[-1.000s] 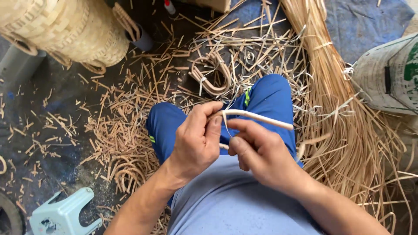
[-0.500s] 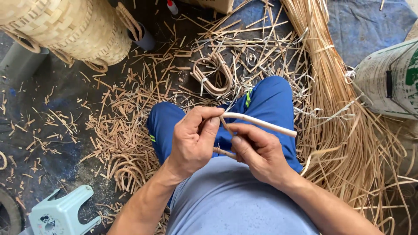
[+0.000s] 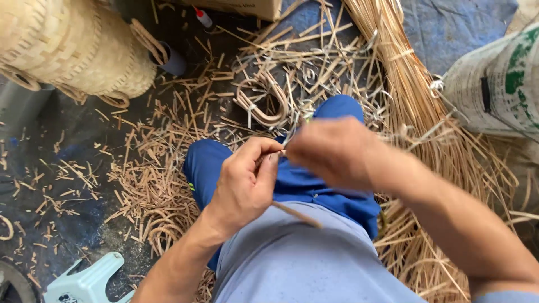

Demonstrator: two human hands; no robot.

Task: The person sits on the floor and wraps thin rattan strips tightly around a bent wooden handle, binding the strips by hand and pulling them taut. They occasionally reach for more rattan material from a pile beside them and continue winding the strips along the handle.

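tan woven basket (image 3: pixel 67 45); blue trousers (image 3: pixel 325 185); pale green stool (image 3: pixel 84 283) (plain); straw-coloured cane strips (image 3: pixel 415 73).

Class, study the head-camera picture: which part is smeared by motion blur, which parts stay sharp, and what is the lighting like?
Head view: the right hand is smeared by motion blur; the left hand, pinching a cane strip, is sharper; the woven basket and floor offcuts are crisp; light is soft and even, no glare.

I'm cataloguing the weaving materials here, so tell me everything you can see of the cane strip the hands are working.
The cane strip is thin, pale tan, and looks like split rattan. The left hand pinches it between thumb and fingers; its lower end pokes out below that hand, slanting down to the right over the light blue shirt. The blurred right hand meets it at the top, hiding that end.
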